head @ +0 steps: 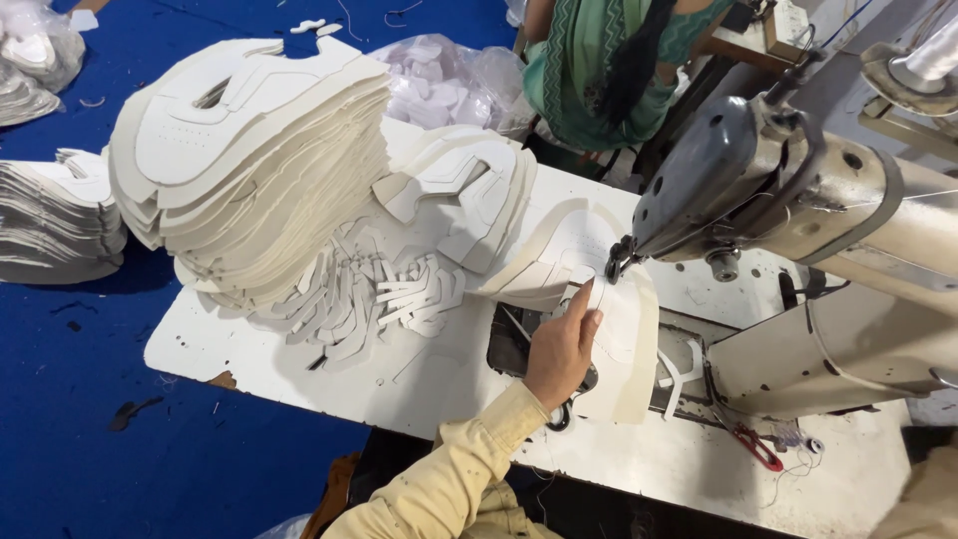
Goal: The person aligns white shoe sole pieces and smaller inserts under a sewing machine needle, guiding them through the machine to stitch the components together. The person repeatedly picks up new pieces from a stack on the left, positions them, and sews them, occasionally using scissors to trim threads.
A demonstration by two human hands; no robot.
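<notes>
Left hand is the only one you can really see here, coming out of a pale yellow sleeve and pressing flat on a cream cut piece with the fingers together and the thumb up near the needle, so it's more pinning the piece down than gripping it. That piece lies on the bench right under the head of the sewing machine, with its near edge curling over the dark opening in the benchtop. Going from the left: there's a low stack of the same cream pieces sitting on the blue floor, then a big tall stack on the left end of the bench, leaning a bit and fanned out at the edges. Just beside it is a messy pile of small narrow strips, and behind that a shorter stack of shaped pieces. Behind those there's a clear plastic bag stuffed with white bits. Another person in a green patterned top is up at the far side of the bench. Over on the right the grey machine arm runs off frame, and a small red-handled tool lies on the bench near its base. Right hand isn't showing, just a scrap of yellow sleeve at the bottom right corner, so can't tell what it's doing.
</notes>
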